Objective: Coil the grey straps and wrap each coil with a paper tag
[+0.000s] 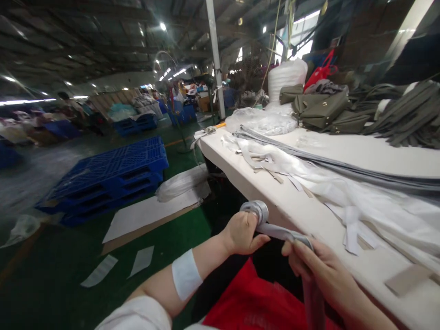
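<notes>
Red cloth [254,302] covers the person's lap beside the long edge of the bench [295,206], and next to it a white sleeve [137,314] ends above the left elbow. Farther down that arm, a pale patch [186,274] wraps the forearm. Just off the bench's edge, the left hand [242,233] has its fingers curled around a silvery grey roll [259,211], with the thumb stretched out toward the strap [277,232]. That strap runs from the roll, along the bench's edge, to the right hand [318,261], whose thumb and fingers are clamped on it. A length hangs below the right hand, in front of the red cloth.

On the bench, white fabric [374,201] lies rumpled along the side nearer the person, with a flat brown piece [409,279] by its near end. Behind the fabric, long grey strips [326,160] stretch lengthwise. Toward the bench's far side sit olive pouches [318,112], with a heap of dark strips [412,114] to their right. A white foam roll [287,80] stands behind clear plastic [261,120] at the bench's far end, and a red bag [321,73] rests behind the pouches.

Left of the bench, on the green floor [172,256], are stacked blue pallets [120,160], a white board [147,220] and a wrapped bundle [184,182] partly over the board.
</notes>
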A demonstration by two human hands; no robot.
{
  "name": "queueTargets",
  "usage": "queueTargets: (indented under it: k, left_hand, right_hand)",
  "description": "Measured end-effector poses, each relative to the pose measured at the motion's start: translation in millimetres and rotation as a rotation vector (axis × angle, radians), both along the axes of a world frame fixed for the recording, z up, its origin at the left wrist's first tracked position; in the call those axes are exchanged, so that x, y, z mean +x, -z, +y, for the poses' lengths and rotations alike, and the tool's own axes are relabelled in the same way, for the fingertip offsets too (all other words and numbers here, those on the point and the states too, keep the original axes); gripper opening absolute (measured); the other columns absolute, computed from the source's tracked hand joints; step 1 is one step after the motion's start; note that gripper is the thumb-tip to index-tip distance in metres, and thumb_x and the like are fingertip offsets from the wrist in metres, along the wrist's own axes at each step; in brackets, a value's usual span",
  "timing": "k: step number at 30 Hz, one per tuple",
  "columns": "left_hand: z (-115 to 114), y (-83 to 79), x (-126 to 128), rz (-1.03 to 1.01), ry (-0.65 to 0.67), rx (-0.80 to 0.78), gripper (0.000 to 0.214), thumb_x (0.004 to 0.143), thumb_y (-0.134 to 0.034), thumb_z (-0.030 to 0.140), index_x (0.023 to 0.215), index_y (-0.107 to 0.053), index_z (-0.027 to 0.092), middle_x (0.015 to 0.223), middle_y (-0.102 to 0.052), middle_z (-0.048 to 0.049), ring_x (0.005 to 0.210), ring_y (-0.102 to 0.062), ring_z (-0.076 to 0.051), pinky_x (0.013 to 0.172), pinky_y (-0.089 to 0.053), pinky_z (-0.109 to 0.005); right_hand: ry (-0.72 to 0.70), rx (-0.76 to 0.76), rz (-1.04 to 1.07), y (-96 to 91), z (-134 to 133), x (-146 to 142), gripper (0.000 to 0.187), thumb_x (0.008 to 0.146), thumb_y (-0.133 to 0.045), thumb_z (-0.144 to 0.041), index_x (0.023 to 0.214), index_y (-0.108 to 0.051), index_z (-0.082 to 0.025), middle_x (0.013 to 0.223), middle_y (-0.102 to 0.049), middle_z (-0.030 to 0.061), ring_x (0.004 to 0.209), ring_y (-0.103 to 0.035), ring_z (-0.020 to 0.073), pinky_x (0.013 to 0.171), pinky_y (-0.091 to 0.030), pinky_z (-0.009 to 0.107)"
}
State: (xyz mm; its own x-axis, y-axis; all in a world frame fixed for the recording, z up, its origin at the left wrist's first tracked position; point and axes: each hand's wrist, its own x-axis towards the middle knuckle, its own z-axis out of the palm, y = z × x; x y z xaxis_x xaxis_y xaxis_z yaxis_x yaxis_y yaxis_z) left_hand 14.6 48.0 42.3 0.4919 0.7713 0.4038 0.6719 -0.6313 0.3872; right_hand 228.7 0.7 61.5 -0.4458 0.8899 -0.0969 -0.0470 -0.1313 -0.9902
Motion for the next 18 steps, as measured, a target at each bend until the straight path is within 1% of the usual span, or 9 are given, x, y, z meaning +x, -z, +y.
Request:
queueTargets:
  k: [3,5,7,9,11,12,14,16,18]
  left_hand:
    - [-15.3,-1.2,7.5,0.143,0.005,-0.059,0.06,0.093,-0.025,0.06,0.077,-0.058,0.013,0.065,-0.056,-0.0101,0.062,-0.056,-0.022,0.061,-0.043,-0.034]
    - [-20.1,-5.4,8.5,0.087,0.021,-0.214,0.057,0.097,-0.022,0.053,0.07,-0.056,0.016,0.062,-0.055,-0.0067,0.058,-0.053,-0.017,0.057,-0.038,-0.029]
    - [-22.0,-8.6,6.8,-0.052,0.03,-0.472,0.06,0.097,-0.021,0.054,0.065,-0.055,0.016,0.056,-0.053,-0.0035,0.053,-0.05,-0.013,0.053,-0.034,-0.025]
    - [-22.7,-9.3,4.5,-0.231,0.029,-0.799,0.064,0.094,-0.023,0.061,0.065,-0.056,0.015,0.047,-0.049,-0.0003,0.044,-0.045,-0.01,0.048,-0.033,-0.023]
    - [-22.3,-8.9,2.5,-0.417,0.035,-1.101,0.068,0.091,-0.026,0.067,0.066,-0.058,0.013,0.038,-0.042,0.003,0.035,-0.038,-0.008,0.045,-0.036,-0.022]
    - [-21.5,-9.0,1.7,-0.51,0.041,-1.218,0.069,0.09,-0.027,0.069,0.066,-0.059,0.013,0.035,-0.038,0.0046,0.031,-0.034,-0.007,0.045,-0.039,-0.022]
    - [-18.1,-11.4,-0.3,-0.693,0.048,-1.389,0.067,0.089,-0.032,0.069,0.065,-0.059,0.012,0.031,-0.032,0.007,0.027,-0.029,-0.006,0.044,-0.043,-0.023]
    - [-12.7,-16.6,-2.7,-0.879,0.045,-1.498,0.064,0.09,-0.035,0.065,0.065,-0.06,0.011,0.03,-0.029,0.0083,0.026,-0.026,-0.005,0.042,-0.044,-0.022]
    - [-6.4,-23.3,-3.8,-1.065,0.079,-1.559,0.064,0.094,-0.032,0.059,0.067,-0.061,0.01,0.031,-0.027,0.0087,0.026,-0.025,-0.005,0.044,-0.045,-0.02]
  right_hand:
    - [0.033,-0.019,-0.055,0.1,7.2,16.3,0.045,0.092,-0.042,-0.058,0.083,-0.059,-0.018,0.045,-0.041,-0.0054,0.044,-0.038,0.0102,0.05,-0.037,0.024]
    - [0.006,0.058,-0.247,0.8,14.8,27.6,0.045,0.092,-0.041,-0.057,0.083,-0.061,-0.018,0.053,-0.053,-0.0012,0.049,-0.046,0.0122,0.053,-0.041,0.025]
    - [-0.02,0.216,-0.521,3.6,22.3,37.9,0.039,0.09,-0.047,-0.055,0.092,-0.064,-0.02,0.077,-0.066,0.0049,0.066,-0.058,0.0172,0.063,-0.046,0.029]
    - [-0.042,0.392,-0.749,9.3,27.3,43.9,0.034,0.09,-0.049,-0.05,0.104,-0.064,-0.022,0.098,-0.068,0.0082,0.087,-0.061,0.0226,0.078,-0.047,0.034]
    - [-0.084,0.495,-0.855,17.0,28.9,43.5,0.033,0.093,-0.045,-0.045,0.107,-0.064,-0.022,0.102,-0.068,0.0091,0.092,-0.06,0.0239,0.084,-0.044,0.037]
    - [-0.105,0.508,-0.867,21.2,28.6,41.0,0.033,0.094,-0.042,-0.044,0.105,-0.065,-0.022,0.099,-0.068,0.0086,0.09,-0.06,0.0231,0.083,-0.044,0.036]
    - [-0.12,0.462,-0.823,29.2,26.3,33.0,0.035,0.096,-0.038,-0.044,0.093,-0.065,-0.021,0.087,-0.067,0.0059,0.08,-0.059,0.0203,0.076,-0.043,0.033]
    - [-0.086,0.359,-0.707,36.4,22.6,22.7,0.04,0.096,-0.036,-0.048,0.081,-0.06,-0.02,0.074,-0.061,0.0026,0.069,-0.055,0.0175,0.068,-0.041,0.031]
    - [-0.02,0.261,-0.544,42.4,18.0,11.7,0.046,0.096,-0.031,-0.053,0.076,-0.056,-0.02,0.065,-0.053,-0.0003,0.062,-0.05,0.0154,0.063,-0.038,0.029]
